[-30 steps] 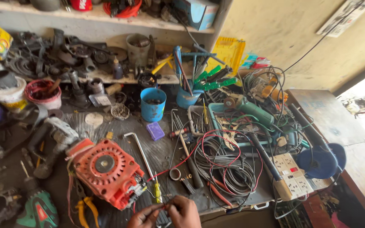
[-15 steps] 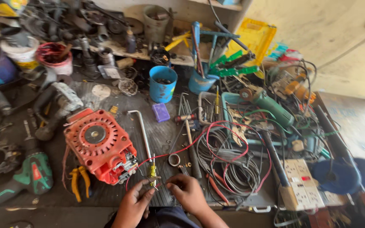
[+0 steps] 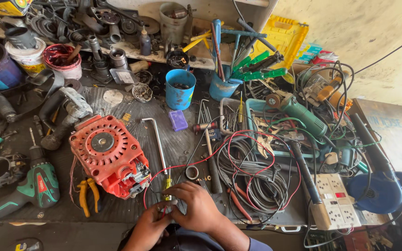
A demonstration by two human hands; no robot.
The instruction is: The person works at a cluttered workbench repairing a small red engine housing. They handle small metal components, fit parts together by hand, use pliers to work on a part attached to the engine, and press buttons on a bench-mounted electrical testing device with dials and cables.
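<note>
My left hand (image 3: 149, 227) and my right hand (image 3: 197, 210) meet at the bench's front edge, fingers pinched together on a thin red wire (image 3: 219, 145) that loops away to the right. A yellow-handled screwdriver (image 3: 167, 184) lies just above my fingertips, its lower end hidden by my right hand. The red motor housing (image 3: 105, 153) sits close to the left of my hands, with thin wires trailing from its lower corner toward my fingers. A long L-shaped metal rod (image 3: 157, 142) lies between the housing and the cable pile.
A coil of black cable (image 3: 252, 179) and a white socket strip (image 3: 333, 200) lie to the right. A green cordless drill (image 3: 36, 186) and yellow pliers (image 3: 87, 197) lie to the left. Blue cans (image 3: 180, 88), a green angle grinder (image 3: 303, 116) and cluttered shelves stand behind.
My hands, apart half a second ago, have come together over the wire below the screwdriver. The view has tilted down and closer to the bench.
</note>
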